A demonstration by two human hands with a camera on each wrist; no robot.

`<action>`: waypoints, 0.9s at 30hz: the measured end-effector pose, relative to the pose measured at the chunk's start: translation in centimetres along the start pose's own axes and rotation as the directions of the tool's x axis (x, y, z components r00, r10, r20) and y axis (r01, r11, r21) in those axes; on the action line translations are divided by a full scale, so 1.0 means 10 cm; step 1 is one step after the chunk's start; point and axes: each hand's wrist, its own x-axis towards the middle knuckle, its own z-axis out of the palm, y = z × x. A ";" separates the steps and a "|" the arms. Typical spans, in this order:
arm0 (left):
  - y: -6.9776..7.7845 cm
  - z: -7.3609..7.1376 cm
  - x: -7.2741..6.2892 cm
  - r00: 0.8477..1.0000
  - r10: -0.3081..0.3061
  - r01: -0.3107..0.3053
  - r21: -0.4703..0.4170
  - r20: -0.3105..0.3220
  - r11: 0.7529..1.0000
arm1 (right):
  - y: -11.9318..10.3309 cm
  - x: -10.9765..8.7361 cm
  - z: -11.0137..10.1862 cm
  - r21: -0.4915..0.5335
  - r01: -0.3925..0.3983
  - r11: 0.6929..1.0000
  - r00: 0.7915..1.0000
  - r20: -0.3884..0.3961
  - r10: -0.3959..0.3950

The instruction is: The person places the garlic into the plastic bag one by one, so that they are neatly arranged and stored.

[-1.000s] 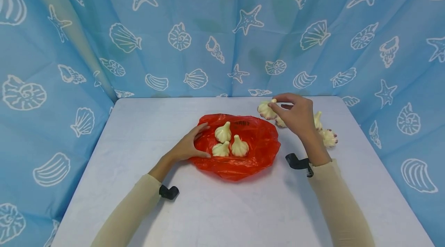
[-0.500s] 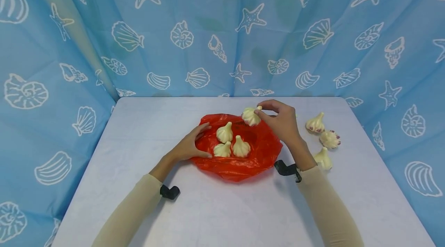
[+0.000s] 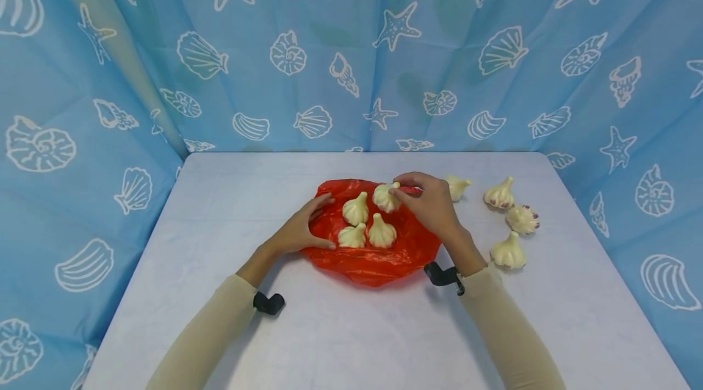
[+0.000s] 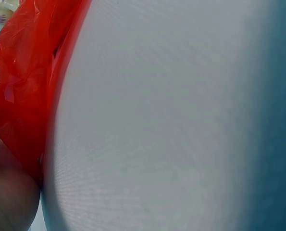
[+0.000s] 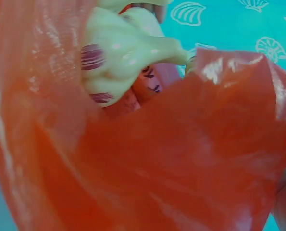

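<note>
A red plastic bag lies with its mouth spread wide, three garlic bulbs grouped inside it. My left hand grips the bag's left side, thumb at the front and fingers at the back. With thumb and fingertips my right hand pinches another garlic bulb by its stem, over the bag's back right part. In the right wrist view, red plastic covers much of the picture, and a garlic bulb with purple streaks shows past its edge. Red film lies against the palm in the left wrist view.
Several more garlic bulbs lie on the white table, right of the bag. A blue curtain with white shell and starfish prints hangs behind the table and along both sides. Each wrist wears a black camera mount.
My right hand has brought a garlic bulb leftward from the back right of the table to over the bag, then lowered it. The left hand has stayed at the bag's side.
</note>
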 end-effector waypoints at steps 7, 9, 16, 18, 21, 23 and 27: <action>0.01 -0.01 -0.01 1.000 0.001 -0.001 -0.007 0.000 1.000 | 0.06 -0.03 0.08 -0.010 -0.039 0.999 0.999 0.029 0.040; 0.01 -0.01 -0.01 1.000 0.003 -0.003 -0.007 0.000 1.000 | 0.08 -0.04 0.10 -0.020 -0.048 0.999 0.998 0.038 0.048; 0.00 -0.01 0.00 1.000 0.010 -0.010 -0.009 0.001 1.000 | 0.13 -0.06 0.11 -0.081 -0.068 0.994 0.996 0.058 0.073; 0.00 -0.01 0.00 1.000 0.009 -0.009 -0.009 0.000 1.000 | 0.15 -0.07 0.11 -0.105 -0.073 0.992 0.995 0.065 0.080; 0.01 -0.02 0.00 1.000 0.008 -0.008 -0.006 0.001 1.000 | 0.16 -0.09 0.11 -0.133 -0.074 0.988 0.993 0.078 0.085; 0.01 -0.02 0.00 1.000 0.010 -0.010 -0.005 0.000 1.000 | 0.18 -0.11 0.11 -0.150 -0.073 0.986 0.993 0.086 0.086; 0.01 -0.02 0.00 1.000 0.010 -0.010 -0.004 0.000 1.000 | 0.21 -0.12 0.13 -0.167 -0.067 0.984 0.992 0.096 0.083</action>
